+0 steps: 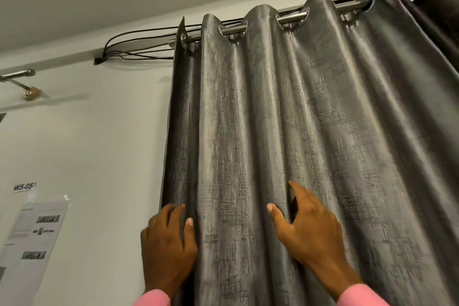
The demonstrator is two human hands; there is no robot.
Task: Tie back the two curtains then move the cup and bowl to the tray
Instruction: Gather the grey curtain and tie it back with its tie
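A grey textured curtain (285, 119) hangs in deep folds from a metal rod (291, 18) by eyelets and fills the middle and right of the head view. A darker second curtain (439, 2) shows at the top right corner. My left hand (167, 243) grips the curtain's left edge, fingers curled behind the fabric and thumb in front. My right hand (308, 226) rests on a fold nearer the middle, fingers spread and tucked into a crease. Both sleeves are pink. No cup, bowl or tray is in view.
A white wall (99, 144) lies to the left with a label reading WS-05 (23, 186) and a printed sheet (32, 238) taped below it. Black cables (139, 42) run along the top of the wall to the rod's end. A metal bracket (22, 82) sticks out at far left.
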